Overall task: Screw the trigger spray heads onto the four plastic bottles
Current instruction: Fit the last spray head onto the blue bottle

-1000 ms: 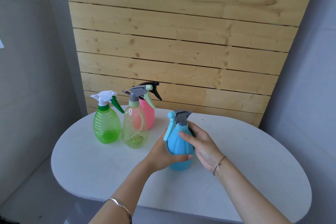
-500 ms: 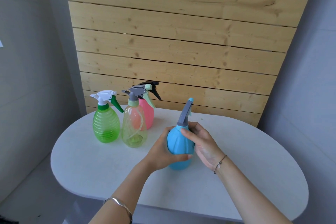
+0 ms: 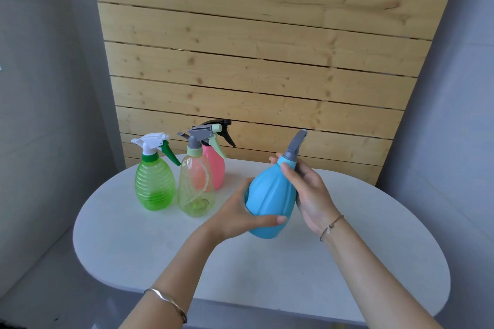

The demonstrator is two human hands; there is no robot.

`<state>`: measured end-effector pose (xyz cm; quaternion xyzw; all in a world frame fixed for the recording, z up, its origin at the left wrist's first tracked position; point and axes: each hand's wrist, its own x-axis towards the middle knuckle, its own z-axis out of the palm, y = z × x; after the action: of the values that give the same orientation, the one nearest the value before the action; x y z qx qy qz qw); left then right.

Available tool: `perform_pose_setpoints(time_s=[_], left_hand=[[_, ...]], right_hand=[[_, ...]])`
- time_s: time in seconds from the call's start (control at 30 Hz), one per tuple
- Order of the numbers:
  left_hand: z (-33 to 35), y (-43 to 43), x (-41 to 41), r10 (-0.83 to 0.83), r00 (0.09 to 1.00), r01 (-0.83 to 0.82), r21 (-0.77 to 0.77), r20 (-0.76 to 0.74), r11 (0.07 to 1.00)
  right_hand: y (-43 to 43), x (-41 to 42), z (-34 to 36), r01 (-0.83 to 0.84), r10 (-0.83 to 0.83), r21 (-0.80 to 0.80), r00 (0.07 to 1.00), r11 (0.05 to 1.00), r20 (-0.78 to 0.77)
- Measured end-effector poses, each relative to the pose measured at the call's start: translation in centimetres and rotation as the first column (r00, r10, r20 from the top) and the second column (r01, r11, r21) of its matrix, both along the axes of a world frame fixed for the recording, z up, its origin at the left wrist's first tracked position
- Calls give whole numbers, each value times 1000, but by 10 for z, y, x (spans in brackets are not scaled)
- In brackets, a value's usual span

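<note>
A blue bottle (image 3: pixel 268 199) is lifted above the white table (image 3: pixel 361 262) and tilted to the right. My left hand (image 3: pixel 236 218) grips its body from the left, thumb across the lower front. My right hand (image 3: pixel 307 191) curls its fingers round the bottle's neck, just under the grey spray head (image 3: pixel 294 145) with a light blue nozzle. At the back left stand three bottles with spray heads on: a green one (image 3: pixel 155 184), a clear yellow-green one (image 3: pixel 195 189) and a pink one (image 3: pixel 215 168) behind it.
A wooden slat wall (image 3: pixel 254 48) rises right behind the table. Grey walls close in on both sides. The table's rounded front edge runs near my forearms.
The blue bottle stood upright on the table a second ago; now it is raised and tipped to the right. Its spray head has turned from facing left to pointing away and up.
</note>
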<state>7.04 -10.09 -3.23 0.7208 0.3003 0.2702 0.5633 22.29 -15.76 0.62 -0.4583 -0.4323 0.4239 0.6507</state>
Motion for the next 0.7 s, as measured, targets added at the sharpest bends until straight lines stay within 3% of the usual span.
perform_pose_setpoints(time_s=[0.13,0.2,0.33,0.43,0.6,0.7], left_hand=[[9,-2,-7,-78,997,77,-56,-29,995],[13,-3,-9,-85,996,84,-47,-38,995],[21,-13,-7,95,995,-93,104,-15,990],[27,-21,-5,251,967,-253,253,42,934],[39,-33,-9,428,897,-430,454,113,781],[47,-33,-20,456,882,-450,511,122,732]], right_hand=[[-7,2,13,-118,117,-18,992,993,-39],[-9,-1,16,-88,88,-1,995,996,-50],[-9,-14,23,114,-111,59,993,992,-47],[-9,-24,32,213,-208,127,977,969,-53],[-10,-41,49,242,-234,188,970,952,-62],[-10,-53,56,255,-252,233,967,938,-44]])
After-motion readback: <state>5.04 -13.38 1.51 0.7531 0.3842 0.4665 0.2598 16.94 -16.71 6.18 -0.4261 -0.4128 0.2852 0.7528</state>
